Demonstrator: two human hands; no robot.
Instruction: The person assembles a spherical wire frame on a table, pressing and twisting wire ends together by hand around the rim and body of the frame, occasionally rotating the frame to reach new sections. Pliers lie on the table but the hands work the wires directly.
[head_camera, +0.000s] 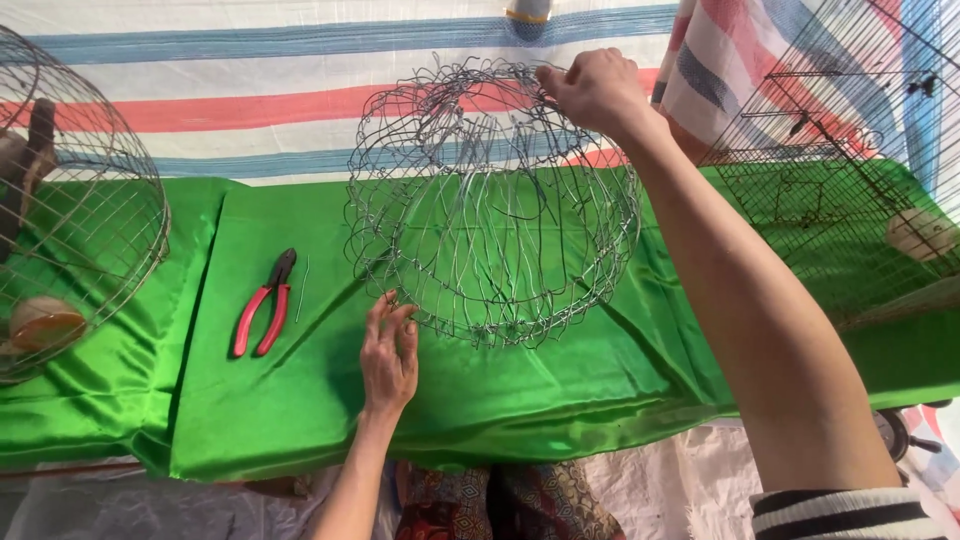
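On the green cloth (300, 400) near the middle of the scene sits a round wire basket frame (490, 200), open weave, tilted with its mouth facing the viewer. The right hand (595, 90) pinches its far upper rim with fingers closed on the wire, while the left hand (388, 352) touches the near lower edge with fingertips, loosely curled and not clearly gripping. Red-handled pliers (265, 303) lie on the cloth to the left, a finished wire cage (80, 200) further left, another cage (840, 150) far right
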